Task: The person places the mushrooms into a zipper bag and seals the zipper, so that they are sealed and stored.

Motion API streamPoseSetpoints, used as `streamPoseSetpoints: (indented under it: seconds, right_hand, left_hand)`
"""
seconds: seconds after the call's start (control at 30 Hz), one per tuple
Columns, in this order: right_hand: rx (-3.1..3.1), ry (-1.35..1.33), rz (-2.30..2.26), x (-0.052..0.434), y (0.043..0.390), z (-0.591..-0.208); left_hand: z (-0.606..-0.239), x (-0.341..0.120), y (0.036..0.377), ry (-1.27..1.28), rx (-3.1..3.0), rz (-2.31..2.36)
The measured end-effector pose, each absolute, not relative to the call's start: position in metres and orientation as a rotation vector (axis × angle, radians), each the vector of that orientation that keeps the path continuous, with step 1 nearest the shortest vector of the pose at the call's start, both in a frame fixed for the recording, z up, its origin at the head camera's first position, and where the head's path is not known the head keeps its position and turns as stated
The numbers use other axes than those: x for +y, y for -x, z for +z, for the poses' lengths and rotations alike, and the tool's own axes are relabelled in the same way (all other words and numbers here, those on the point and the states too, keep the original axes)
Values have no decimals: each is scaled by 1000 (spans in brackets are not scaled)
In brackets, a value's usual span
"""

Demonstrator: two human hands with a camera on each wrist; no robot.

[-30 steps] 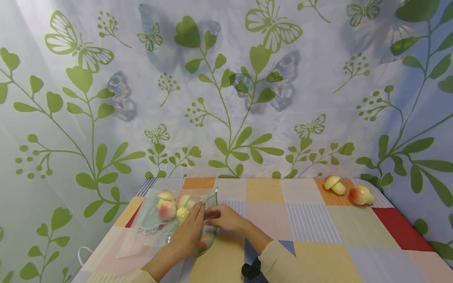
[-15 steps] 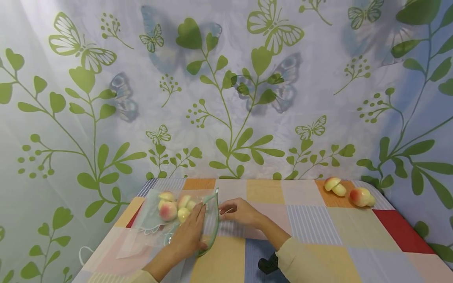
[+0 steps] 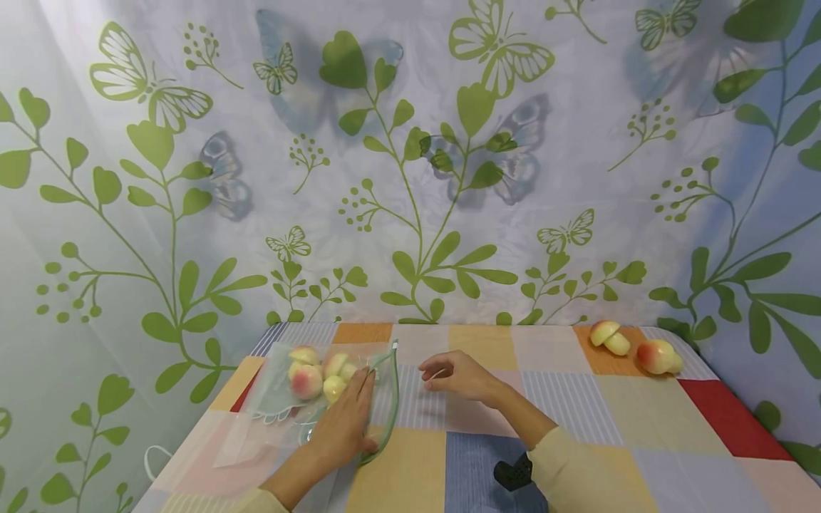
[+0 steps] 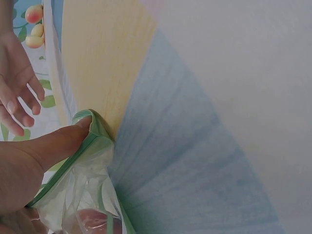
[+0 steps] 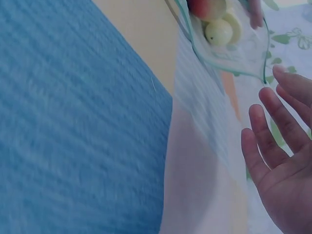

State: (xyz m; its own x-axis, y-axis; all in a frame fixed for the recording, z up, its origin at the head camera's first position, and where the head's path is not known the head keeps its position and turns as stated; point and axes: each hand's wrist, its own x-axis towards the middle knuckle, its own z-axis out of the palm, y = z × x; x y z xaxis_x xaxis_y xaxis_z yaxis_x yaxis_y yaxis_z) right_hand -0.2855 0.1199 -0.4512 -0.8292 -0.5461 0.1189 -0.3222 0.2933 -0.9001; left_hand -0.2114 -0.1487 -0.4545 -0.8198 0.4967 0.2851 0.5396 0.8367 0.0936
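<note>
A clear zip bag [image 3: 383,420] with a green-edged mouth lies at the table's left, holding several red-and-yellow toy mushrooms [image 3: 306,382]. My left hand [image 3: 343,426] rests on the bag's mouth end, fingers straight. In the left wrist view its thumb [image 4: 63,144] reaches along the green rim [image 4: 95,127], the tip right at the rim's end. The mouth gapes in the right wrist view. To the right of the bag, my right hand [image 3: 463,377] hovers with loosely bent, spread fingers [image 5: 282,126] and nothing in them.
Two more toy mushrooms, one with a stem [image 3: 609,338] and one lying sideways [image 3: 657,356], sit at the back right. A patchwork cloth [image 3: 564,406] covers the table. Behind it hangs a curtain [image 3: 410,178] printed with leaves and butterflies. A white loop [image 3: 154,462] shows at the left edge.
My right hand has come away from the bag's mouth and moved right, to beyond the green rim. My left hand has stayed on the bag.
</note>
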Motion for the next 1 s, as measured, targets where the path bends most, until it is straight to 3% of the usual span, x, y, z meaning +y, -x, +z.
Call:
streamPoseSetpoints:
  seconds: [1.0]
  right_hand:
    - [2515,702,-1527,189,282,-448]
  left_hand:
    - [-455,-149,210,807,-2717,-261]
